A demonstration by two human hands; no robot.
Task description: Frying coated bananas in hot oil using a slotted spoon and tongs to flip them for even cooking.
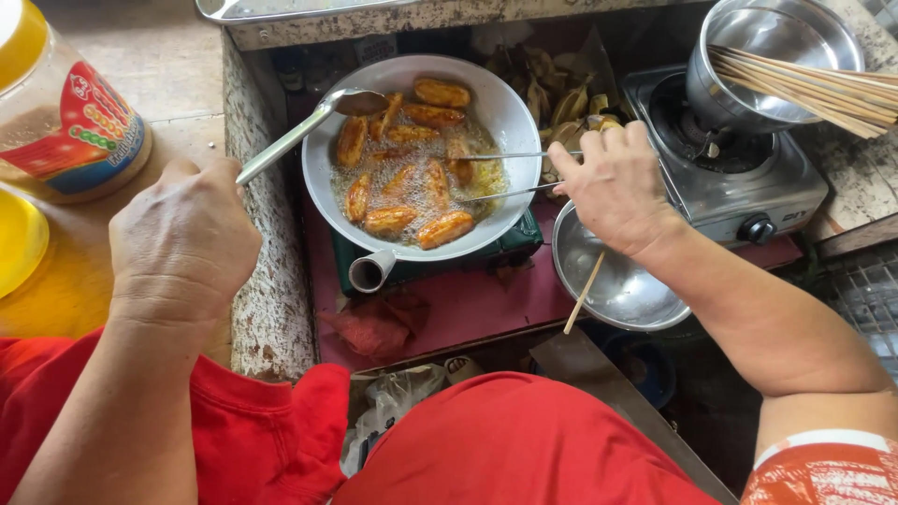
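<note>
Nearest, red clothing. The left hand is closed around a ladle, the right hand around tongs, over browned fritters in the centre pan. Each piece is best gripped gently and turned away from the bubbling oil.

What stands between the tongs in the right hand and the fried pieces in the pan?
Nothing visible. The right hand holds metal tongs whose tips already reach the fried pieces in the bubbling oil of the pan. The left hand holds a ladle at the pan's far side.
</note>
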